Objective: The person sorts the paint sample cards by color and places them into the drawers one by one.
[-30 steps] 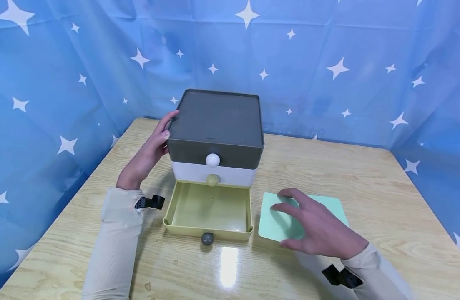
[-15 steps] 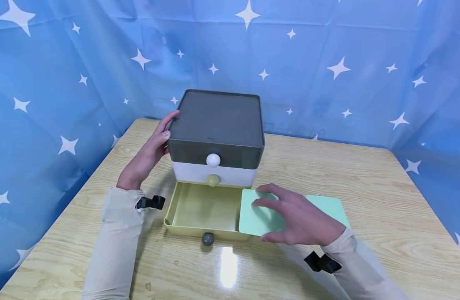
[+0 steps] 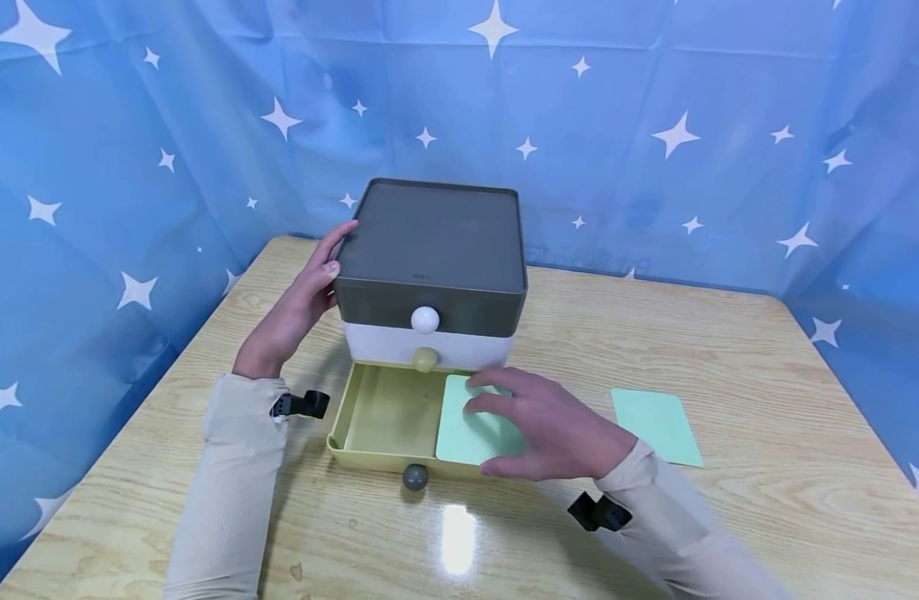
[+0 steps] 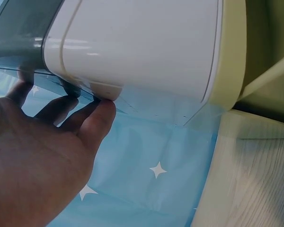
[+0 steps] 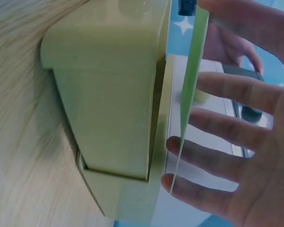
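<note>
A drawer unit [image 3: 437, 233] stands on the table with a dark grey top tier, a white middle tier and a yellow-green bottom drawer [image 3: 387, 410] pulled out. My left hand [image 3: 297, 300] lies against the unit's left side. In the left wrist view, its fingertips touch the grey and white walls. My right hand [image 3: 556, 425] holds a thin mint-green card [image 3: 457, 421] over the right half of the drawer. Seen edge-on in the right wrist view, the card [image 5: 193, 71] is gripped between thumb and fingers. The left part of the drawer floor shows bare.
Another mint-green card [image 3: 657, 427] lies flat on the wooden table [image 3: 751, 367], right of the right forearm. Round knobs front the tiers: white, yellow-green, and dark grey [image 3: 415, 477] on the pulled-out drawer. Behind hangs a blue curtain [image 3: 594, 100] with white stars.
My right hand has carried the card leftward from beside the drawer to over it, uncovering the second card on the table. The left hand and the drawer unit have stayed put.
</note>
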The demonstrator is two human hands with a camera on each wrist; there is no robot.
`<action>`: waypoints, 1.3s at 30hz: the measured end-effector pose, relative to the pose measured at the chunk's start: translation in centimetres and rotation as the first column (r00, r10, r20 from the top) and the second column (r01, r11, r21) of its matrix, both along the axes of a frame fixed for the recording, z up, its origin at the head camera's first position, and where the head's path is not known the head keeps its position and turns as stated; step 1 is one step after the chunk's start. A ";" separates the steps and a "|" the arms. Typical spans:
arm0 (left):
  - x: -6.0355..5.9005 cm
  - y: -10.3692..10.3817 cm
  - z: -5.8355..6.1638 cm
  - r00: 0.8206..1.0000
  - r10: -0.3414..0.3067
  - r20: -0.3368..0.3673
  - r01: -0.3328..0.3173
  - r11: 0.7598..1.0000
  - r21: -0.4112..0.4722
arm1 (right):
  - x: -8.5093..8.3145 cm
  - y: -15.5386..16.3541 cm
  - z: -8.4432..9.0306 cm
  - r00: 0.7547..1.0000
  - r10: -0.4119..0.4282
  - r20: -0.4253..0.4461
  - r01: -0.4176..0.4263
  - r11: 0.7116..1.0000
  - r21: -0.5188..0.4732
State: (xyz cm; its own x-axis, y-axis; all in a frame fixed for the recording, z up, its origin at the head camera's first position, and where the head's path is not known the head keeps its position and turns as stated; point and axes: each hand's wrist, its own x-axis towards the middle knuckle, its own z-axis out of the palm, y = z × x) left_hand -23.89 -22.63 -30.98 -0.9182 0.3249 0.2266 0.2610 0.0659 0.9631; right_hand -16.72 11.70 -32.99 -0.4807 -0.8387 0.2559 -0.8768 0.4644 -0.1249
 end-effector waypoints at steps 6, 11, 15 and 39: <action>-0.1 -0.1 -0.1 1.000 0.003 -0.004 -0.003 1.000 -0.008 | -0.3 -1.5 -0.3 0.999 0.038 -0.038 -0.037 0.999 0.019; -0.1 0.0 -0.1 1.000 0.003 -0.007 -0.003 1.000 -0.011 | -0.3 -2.3 -0.5 0.999 0.032 -0.018 -0.032 0.999 0.037; -0.1 0.0 -0.1 1.000 0.000 -0.008 0.000 1.000 -0.009 | -0.4 -2.8 -0.7 1.000 0.013 0.003 -0.013 0.998 0.056; 0.0 0.1 -0.2 1.000 -0.004 -0.017 0.004 1.000 0.006 | -0.7 -3.8 -1.3 0.999 -0.010 0.042 0.007 0.997 0.075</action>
State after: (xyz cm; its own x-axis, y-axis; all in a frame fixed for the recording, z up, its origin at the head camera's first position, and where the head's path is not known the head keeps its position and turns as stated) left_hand -23.91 -22.58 -31.22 -0.9130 0.3270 0.2441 0.2777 0.0596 0.9588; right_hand -17.42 7.94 -34.27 -0.4969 -0.8506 0.1720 -0.8675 0.4812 -0.1261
